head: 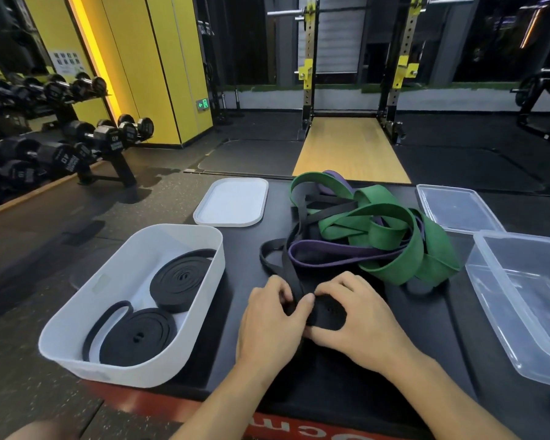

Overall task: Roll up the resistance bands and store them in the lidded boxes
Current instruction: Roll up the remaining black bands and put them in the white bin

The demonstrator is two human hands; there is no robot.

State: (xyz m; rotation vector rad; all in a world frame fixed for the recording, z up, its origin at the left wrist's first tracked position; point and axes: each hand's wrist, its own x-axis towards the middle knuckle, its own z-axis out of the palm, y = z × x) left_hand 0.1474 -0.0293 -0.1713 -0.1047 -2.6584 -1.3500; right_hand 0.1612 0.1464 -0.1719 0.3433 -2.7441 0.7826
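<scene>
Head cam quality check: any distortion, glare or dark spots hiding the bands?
Head view: wide-angle bowing at the edges; sharp centre; black band roll nearly merges with the dark table between left hand and right hand; mild sheen on the clear box; orange glow far left.

Both hands meet at the near middle of the black platform point(337, 373), the left hand point(269, 325) and right hand point(359, 322) pressed around a small black coil point(329, 314). Just beyond their fingertips the way is blocked by a tangled heap of green, purple and black bands point(375, 230) — loops stand up off the surface. Close to the left of the left hand stands the white box point(131, 300), its wall a barrier, two rolled bands already filling much of its floor. Right of the right hand, bare platform runs to the clear box point(527, 300) — open passage. Bare surface also lies nearer than the wrists.
</scene>
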